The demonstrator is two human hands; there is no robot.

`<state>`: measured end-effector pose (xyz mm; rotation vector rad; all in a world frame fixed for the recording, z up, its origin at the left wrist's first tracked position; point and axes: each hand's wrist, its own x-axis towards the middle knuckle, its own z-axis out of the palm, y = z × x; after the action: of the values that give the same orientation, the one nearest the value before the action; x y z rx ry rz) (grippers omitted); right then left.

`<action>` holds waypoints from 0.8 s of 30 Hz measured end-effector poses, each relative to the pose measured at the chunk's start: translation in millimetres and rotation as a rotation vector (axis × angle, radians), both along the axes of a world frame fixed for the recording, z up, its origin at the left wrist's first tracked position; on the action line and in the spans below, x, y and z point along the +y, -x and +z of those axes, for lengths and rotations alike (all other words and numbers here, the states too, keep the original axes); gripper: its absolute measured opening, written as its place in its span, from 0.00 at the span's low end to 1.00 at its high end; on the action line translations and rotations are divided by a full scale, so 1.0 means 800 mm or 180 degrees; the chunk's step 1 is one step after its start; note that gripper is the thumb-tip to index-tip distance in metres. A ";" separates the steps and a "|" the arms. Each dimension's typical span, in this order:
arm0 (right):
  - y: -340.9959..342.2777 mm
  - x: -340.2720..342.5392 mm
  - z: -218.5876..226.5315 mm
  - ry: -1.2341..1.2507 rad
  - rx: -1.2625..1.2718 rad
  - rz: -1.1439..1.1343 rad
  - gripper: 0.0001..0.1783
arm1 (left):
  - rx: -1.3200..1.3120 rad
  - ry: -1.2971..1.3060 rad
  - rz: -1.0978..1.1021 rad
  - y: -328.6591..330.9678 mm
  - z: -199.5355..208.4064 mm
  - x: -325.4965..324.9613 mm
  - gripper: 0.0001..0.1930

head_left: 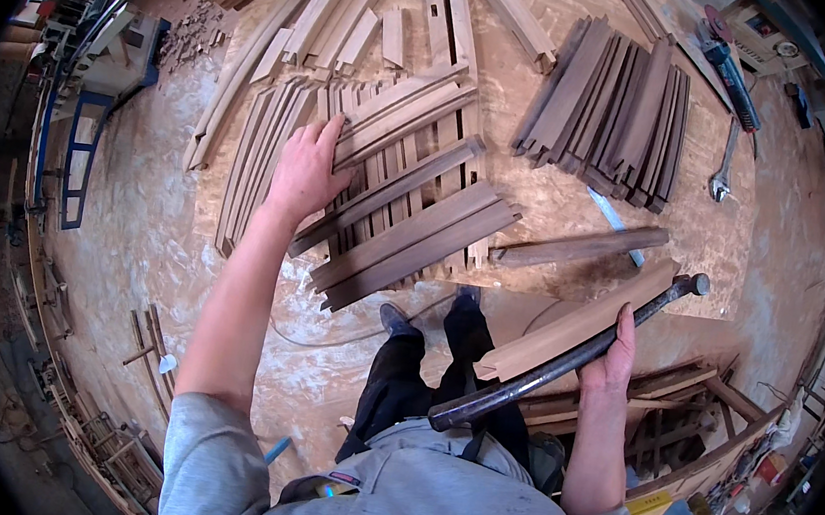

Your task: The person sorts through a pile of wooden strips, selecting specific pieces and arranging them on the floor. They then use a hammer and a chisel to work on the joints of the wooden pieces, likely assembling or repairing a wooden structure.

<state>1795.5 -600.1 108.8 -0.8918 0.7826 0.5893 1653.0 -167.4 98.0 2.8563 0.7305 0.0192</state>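
Feed check from my end, both hands visible.

Right hand [611, 361]: near right, just off the near edge of the surface [705, 253]. I've got it wrapped round a dark bar [551, 370] with a blunt round head at its far right end. A pale board [575, 320] lies alongside the bar on its far side, carried with it, both slanting from near left to far right. Fingers mostly hidden behind, so exact grip on the board is unclear.

Left hand [307, 171]: over the surface, left of middle, fingertips on the left ends of the pale slats [403, 106]. Fingers bent, partly spread; can't tell if they're pinching one or just resting.

Nearer than those slats, a dark rail [394, 195] and a dark pair [414, 243] slant the same way across the pile. Upright pale strips [268, 152] left of the left hand.

Right of the pile: a single dark slat [580, 245], partly over a blue strip [615, 222]. Dark stack [609, 112] farther back. Wrench [722, 174] and blue power tool [731, 80] at far right. Short pale blocks [337, 23] far left.
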 end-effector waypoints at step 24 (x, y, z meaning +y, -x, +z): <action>0.025 0.078 0.010 -0.0485 -0.0693 0.0991 0.22 | 0.0172 0.3397 -0.0659 0.010 0.087 -0.240 0.32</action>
<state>1775.7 -537.6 116.5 -0.9253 0.3984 0.7990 1644.6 -359.1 167.7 1.8815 0.2864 -0.3617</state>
